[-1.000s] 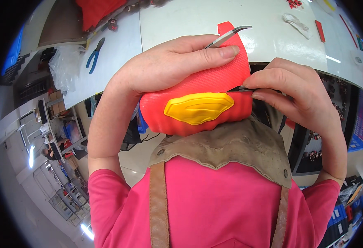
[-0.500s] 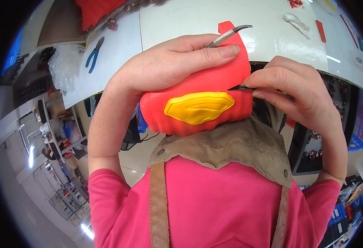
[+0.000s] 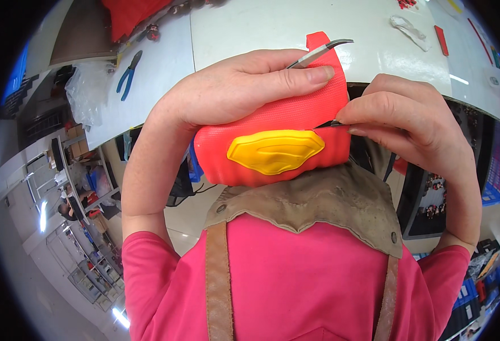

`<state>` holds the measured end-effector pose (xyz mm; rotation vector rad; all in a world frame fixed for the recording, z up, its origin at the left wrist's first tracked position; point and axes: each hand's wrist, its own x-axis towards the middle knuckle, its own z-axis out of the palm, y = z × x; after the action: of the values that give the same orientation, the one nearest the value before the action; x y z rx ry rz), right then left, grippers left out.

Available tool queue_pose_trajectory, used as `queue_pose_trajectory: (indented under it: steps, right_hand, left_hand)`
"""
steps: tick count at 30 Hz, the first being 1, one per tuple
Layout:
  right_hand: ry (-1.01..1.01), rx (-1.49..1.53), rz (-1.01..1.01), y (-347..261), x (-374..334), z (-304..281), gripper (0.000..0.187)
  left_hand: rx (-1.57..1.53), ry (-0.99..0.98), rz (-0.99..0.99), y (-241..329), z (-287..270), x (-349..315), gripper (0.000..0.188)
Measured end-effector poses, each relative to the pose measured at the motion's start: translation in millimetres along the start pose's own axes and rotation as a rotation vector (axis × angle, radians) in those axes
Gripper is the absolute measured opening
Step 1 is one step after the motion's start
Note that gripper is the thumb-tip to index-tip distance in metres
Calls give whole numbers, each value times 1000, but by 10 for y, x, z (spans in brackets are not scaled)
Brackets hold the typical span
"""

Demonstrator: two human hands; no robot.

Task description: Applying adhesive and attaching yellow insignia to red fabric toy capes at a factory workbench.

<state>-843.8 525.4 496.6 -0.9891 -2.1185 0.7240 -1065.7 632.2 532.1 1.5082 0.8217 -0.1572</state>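
Note:
A red, textured, flexible piece (image 3: pixel 273 111) with a raised yellow emblem (image 3: pixel 275 150) is held folded in front of my apron. My left hand (image 3: pixel 261 82) is closed over its upper part, the thumb lying across the red surface. Grey bent-tip tweezers (image 3: pixel 318 54) stick out from under that hand, pointing up and to the right. At the piece's right edge, the thumb and forefinger of my right hand (image 3: pixel 395 111) are pinched together. A small dark, thin thing (image 3: pixel 334 123) shows at their tips, beside a slit or fold in the red material; its kind cannot be made out.
Blue-handled pliers (image 3: pixel 129 77) lie on the white table (image 3: pixel 250 34) to the left, near a clear plastic bag (image 3: pixel 88 94). Crumpled white plastic (image 3: pixel 409 31) and a red strip (image 3: pixel 441 41) lie at the right. A blue crate (image 3: pixel 497 165) stands below the table's right side.
The red piece and the tweezers have shifted slightly to the right and down. My right hand has risen a little, and the dark gap by its fingertips looks wider.

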Motion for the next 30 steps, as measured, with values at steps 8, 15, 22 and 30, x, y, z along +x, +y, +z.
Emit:
queue_pose_trajectory:
  steps: [8,15,22,30]
  right_hand:
    - [-14,-30,-7,-10,29,-49,28]
    - [-43,-327,-59,-131,60,-111,34]
    - [-15,-509,-113,-122,120,-34,27]
    - [-104,-643,-83,-176,164,-79,30]
  left_hand:
    - [-97,-9,-35,44,10,-9,59]
    - [-29,-28,11,94,-24,29,49]
    - [-123,-99,18,30,-68,84,56]
    - [-89,-133,73,-69,-100,193,58]
